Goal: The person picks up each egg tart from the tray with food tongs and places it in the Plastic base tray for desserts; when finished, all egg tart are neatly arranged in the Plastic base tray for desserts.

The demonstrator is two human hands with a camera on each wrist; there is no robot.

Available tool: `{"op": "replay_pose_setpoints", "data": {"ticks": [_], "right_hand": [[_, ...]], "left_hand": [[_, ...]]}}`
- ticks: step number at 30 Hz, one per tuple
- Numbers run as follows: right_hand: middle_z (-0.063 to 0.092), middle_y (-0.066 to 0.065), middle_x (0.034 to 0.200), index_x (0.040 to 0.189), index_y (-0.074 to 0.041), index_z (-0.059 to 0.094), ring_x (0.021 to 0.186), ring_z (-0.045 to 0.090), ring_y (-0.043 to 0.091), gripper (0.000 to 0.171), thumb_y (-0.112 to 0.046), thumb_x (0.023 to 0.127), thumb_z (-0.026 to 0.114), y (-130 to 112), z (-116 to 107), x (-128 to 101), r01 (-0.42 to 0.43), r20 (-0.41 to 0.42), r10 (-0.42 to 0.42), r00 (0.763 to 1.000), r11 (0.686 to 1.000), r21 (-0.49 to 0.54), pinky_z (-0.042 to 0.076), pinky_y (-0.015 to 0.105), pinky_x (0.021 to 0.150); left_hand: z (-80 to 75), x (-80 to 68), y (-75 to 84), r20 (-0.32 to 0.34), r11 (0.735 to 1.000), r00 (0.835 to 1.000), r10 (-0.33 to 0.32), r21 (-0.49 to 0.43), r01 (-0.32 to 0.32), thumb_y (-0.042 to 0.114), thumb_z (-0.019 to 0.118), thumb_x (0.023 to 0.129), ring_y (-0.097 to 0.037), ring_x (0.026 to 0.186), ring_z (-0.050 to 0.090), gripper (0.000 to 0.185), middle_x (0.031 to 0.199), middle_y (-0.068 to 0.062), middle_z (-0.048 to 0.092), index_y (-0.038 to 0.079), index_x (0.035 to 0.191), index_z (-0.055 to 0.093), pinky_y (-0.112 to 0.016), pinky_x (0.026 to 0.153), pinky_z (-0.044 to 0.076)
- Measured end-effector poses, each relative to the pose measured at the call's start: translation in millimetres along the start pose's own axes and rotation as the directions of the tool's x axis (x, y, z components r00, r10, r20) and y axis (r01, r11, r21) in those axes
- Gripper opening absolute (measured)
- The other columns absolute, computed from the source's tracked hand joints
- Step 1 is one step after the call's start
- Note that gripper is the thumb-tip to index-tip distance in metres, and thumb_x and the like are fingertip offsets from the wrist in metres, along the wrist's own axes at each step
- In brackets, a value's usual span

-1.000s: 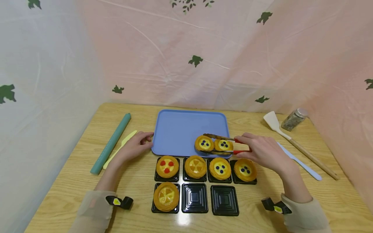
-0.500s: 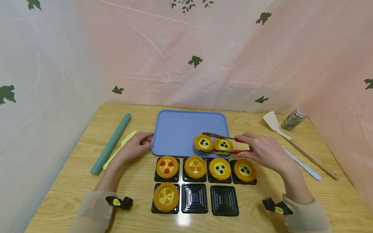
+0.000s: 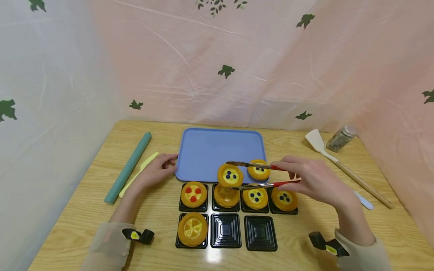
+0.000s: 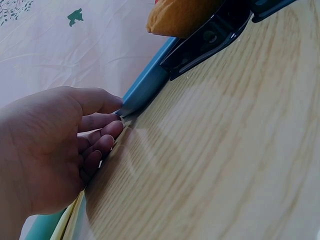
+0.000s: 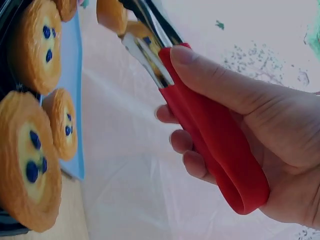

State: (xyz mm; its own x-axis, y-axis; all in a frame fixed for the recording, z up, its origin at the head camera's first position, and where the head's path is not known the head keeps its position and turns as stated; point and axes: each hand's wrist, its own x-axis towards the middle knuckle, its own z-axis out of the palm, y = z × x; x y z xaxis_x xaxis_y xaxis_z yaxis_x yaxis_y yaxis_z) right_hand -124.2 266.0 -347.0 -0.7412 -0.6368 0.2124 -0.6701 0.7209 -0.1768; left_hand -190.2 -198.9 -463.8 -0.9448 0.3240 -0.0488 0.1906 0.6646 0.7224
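My right hand [image 3: 313, 182] grips red-handled tongs [image 3: 261, 185]. Between their tips is an egg tart [image 3: 230, 175] with blueberries, lifted over the tray's front edge and partly covering a tart [image 3: 226, 196] with fruit wedges. Another blueberry tart [image 3: 259, 170] sits at the blue tray's [image 3: 217, 146] front right corner. My left hand [image 3: 157, 169] holds the tray's left rim with thumb and curled fingers, as the left wrist view shows. Red handles [image 5: 215, 135] fill my right palm in the right wrist view.
Black square holders stand in two rows, several with tarts; two front ones [image 3: 226, 230] [image 3: 261, 233] are bare. A teal rolling pin [image 3: 129, 167] and yellow knife [image 3: 145, 163] lie left. At right are a spatula [image 3: 349, 169], blue utensil handle [image 3: 364, 201] and shaker jar [image 3: 341, 138].
The tongs have lifted the left blueberry tart off the tray and brought it forward and slightly left. The other blueberry tart stays on the tray. My left hand keeps its place.
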Motion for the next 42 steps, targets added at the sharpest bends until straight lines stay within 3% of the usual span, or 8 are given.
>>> {"op": "replay_pose_setpoints", "data": {"ticks": [8,15,19,21,26,42], "right_hand": [[0.07,-0.017,0.116,0.128,-0.024,0.072,0.077,0.056,-0.008,0.051,-0.035,0.08,0.087,-16.0,-3.9,-0.9,0.116,0.057,-0.123,0.991,0.987,0.116,0.049,0.016,0.064],[0.071,-0.012,0.121,0.132,-0.024,0.07,0.083,0.061,-0.006,0.053,-0.045,0.085,0.08,-25.8,-2.7,-2.6,0.211,0.109,-0.226,0.968,0.968,0.135,0.054,0.021,0.07],[0.072,-0.01,0.126,0.131,-0.026,0.071,0.093,0.07,0.001,0.052,-0.048,0.085,0.079,-29.4,-0.4,-6.6,0.21,0.122,-0.226,0.966,0.969,0.132,0.058,0.026,0.076],[0.072,-0.008,0.128,0.13,-0.027,0.071,0.089,0.07,0.0,0.051,-0.049,0.085,0.079,-30.9,1.3,-9.2,0.2,0.141,-0.22,0.965,0.97,0.139,0.058,0.025,0.074],[0.072,-0.011,0.125,0.13,-0.03,0.07,0.074,0.054,-0.011,0.05,-0.049,0.085,0.079,-33.6,5.4,-14.8,0.159,0.207,-0.196,0.958,0.97,0.183,0.048,0.016,0.066],[0.072,-0.01,0.123,0.129,-0.03,0.071,0.071,0.051,-0.007,0.054,-0.045,0.08,0.085,-37.3,9.5,-16.1,0.106,0.288,-0.145,0.947,0.984,0.146,0.041,0.015,0.061]], "left_hand": [[-0.2,2.1,-0.8,-0.003,1.0,1.0,0.004,0.009,-0.004,0.019,0.063,0.1,-0.019,0.092,0.051,0.05,0.11,-0.013,0.062,-0.001,0.145,0.055,-0.032,0.082,0.042],[1.0,2.6,-1.4,0.005,1.0,1.0,0.004,0.008,-0.004,0.019,0.063,0.1,-0.019,0.092,0.051,0.051,0.11,-0.013,0.062,-0.002,0.146,0.054,-0.033,0.083,0.042],[2.5,3.3,-1.6,0.008,1.0,1.0,0.01,0.006,-0.01,0.019,0.063,0.1,-0.018,0.092,0.051,0.051,0.11,-0.013,0.061,-0.002,0.146,0.054,-0.033,0.082,0.042],[3.0,3.6,-1.7,0.01,1.0,1.0,0.01,0.007,-0.01,0.02,0.063,0.101,-0.018,0.092,0.051,0.051,0.11,-0.012,0.061,-0.001,0.146,0.054,-0.033,0.082,0.042],[3.2,3.0,-2.0,0.008,1.0,1.0,0.006,0.008,-0.006,0.021,0.063,0.101,-0.018,0.093,0.051,0.051,0.11,-0.012,0.062,-0.001,0.146,0.054,-0.033,0.082,0.043],[1.0,0.5,0.0,0.006,1.0,1.0,-0.002,0.008,0.002,0.019,0.063,0.101,-0.018,0.092,0.05,0.05,0.109,-0.012,0.061,-0.001,0.146,0.054,-0.032,0.081,0.042]]}}
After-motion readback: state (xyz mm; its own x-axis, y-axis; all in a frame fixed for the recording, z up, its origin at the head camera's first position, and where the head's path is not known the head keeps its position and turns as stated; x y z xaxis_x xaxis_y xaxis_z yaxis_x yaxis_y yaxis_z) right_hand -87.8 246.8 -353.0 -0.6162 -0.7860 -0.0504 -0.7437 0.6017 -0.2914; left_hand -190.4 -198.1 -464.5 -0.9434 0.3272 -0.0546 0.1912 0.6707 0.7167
